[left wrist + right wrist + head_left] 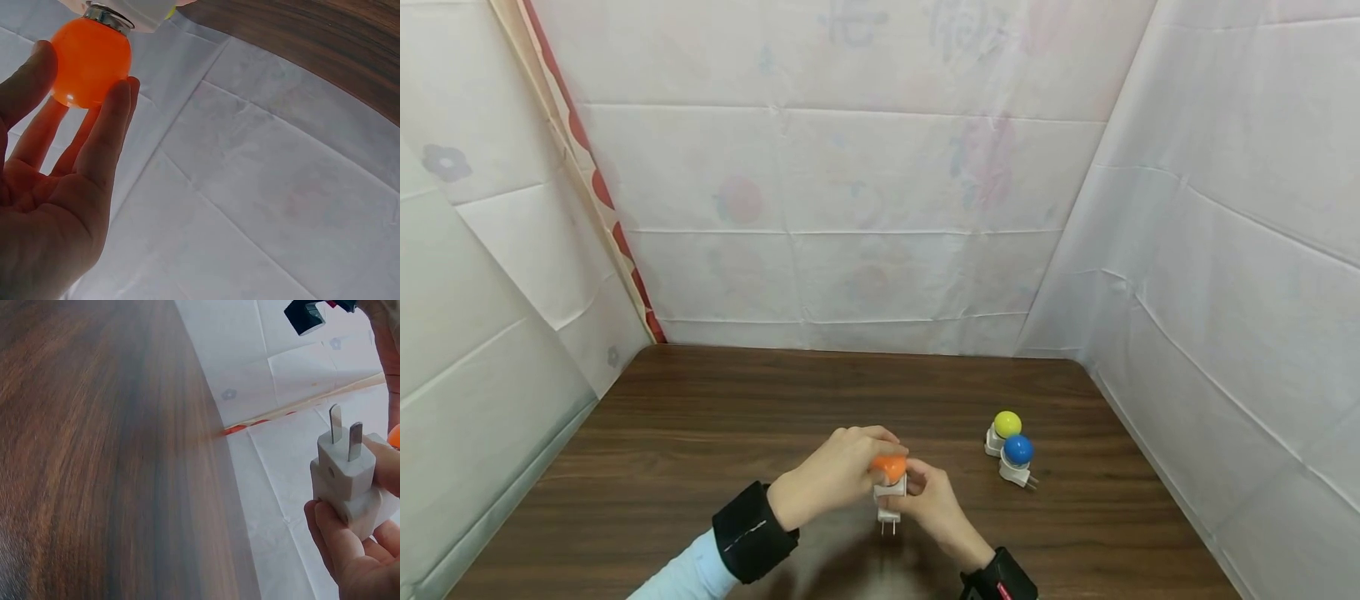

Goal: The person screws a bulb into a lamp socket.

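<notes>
An orange light bulb is held in the fingertips of my left hand, which reaches in from the left over the table. The bulb's metal screw base meets a white plug-in lamp socket; how deep it sits in there I cannot tell. My right hand grips the socket's body, thumb on one side and fingers on the other. Two flat metal prongs stick out of the socket, toward me in the head view. The left palm does not touch the bulb.
To the right on the brown wooden table stand a yellow bulb and a blue bulb, each in a white plug socket, close together. White sheets hang behind the table and along both sides.
</notes>
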Demonstrator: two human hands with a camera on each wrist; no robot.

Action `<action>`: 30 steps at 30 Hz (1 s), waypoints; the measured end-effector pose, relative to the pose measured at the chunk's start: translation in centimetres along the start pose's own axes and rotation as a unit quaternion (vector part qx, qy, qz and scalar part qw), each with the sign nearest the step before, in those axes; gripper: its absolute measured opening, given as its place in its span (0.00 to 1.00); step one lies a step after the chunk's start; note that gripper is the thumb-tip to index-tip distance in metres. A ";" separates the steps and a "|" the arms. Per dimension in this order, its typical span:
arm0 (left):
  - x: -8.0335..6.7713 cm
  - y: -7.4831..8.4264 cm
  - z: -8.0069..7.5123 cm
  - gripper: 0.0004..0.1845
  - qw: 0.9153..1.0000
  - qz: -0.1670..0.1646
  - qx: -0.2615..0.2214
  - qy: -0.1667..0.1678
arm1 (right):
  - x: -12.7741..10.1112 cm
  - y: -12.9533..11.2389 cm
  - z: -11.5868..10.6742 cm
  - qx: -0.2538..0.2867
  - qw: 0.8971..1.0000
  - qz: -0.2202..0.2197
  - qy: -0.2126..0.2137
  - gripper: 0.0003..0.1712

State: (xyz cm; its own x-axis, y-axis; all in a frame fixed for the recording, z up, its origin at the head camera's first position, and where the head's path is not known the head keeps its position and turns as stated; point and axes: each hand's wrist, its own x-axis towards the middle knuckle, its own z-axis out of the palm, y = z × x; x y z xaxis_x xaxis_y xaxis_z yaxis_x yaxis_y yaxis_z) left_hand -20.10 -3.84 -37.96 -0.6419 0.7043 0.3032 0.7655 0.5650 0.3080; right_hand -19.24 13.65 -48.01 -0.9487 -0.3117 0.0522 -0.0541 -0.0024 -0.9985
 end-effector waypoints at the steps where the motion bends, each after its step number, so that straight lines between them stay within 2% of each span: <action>1: 0.0 0.0 0.0 0.16 1.000 -0.002 -0.003 -0.002 | 0.0 0.0 0.0 -0.001 1.000 0.003 0.000 0.30; 5: 0.2 -0.1 -0.1 0.17 0.999 -0.020 -0.021 -0.022 | 0.0 0.1 0.0 -0.005 1.000 0.011 0.002 0.30; 11: 0.2 -0.7 0.1 0.23 0.993 -0.059 -0.088 -0.051 | -0.2 -0.4 0.0 0.000 1.000 0.017 0.000 0.29; 13: 0.2 -1.0 0.2 0.24 0.990 -0.067 -0.111 -0.052 | -0.2 -0.4 0.0 0.003 1.000 0.018 0.000 0.28; 17: 0.2 -1.3 0.3 0.22 0.987 -0.063 -0.141 -0.039 | 0.0 0.0 -0.1 0.000 1.000 0.017 0.002 0.28; 23: 0.2 -1.2 0.3 0.21 0.987 -0.059 -0.146 -0.022 | 0.0 -0.2 -0.2 0.006 1.000 0.013 0.006 0.29; 30: 0.3 -1.0 0.1 0.21 0.988 -0.060 -0.137 -0.019 | -0.1 -0.6 -0.2 0.020 1.000 0.017 -0.009 0.30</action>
State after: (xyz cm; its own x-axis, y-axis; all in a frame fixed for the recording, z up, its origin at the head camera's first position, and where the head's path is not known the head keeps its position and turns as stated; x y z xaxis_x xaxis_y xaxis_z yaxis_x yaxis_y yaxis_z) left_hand -21.01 -4.18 -38.23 -0.7216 0.6578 0.2159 0.6385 0.5119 0.5747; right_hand -19.17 13.86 -47.45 -0.9441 -0.3292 0.0188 -0.0096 -0.0294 -0.9995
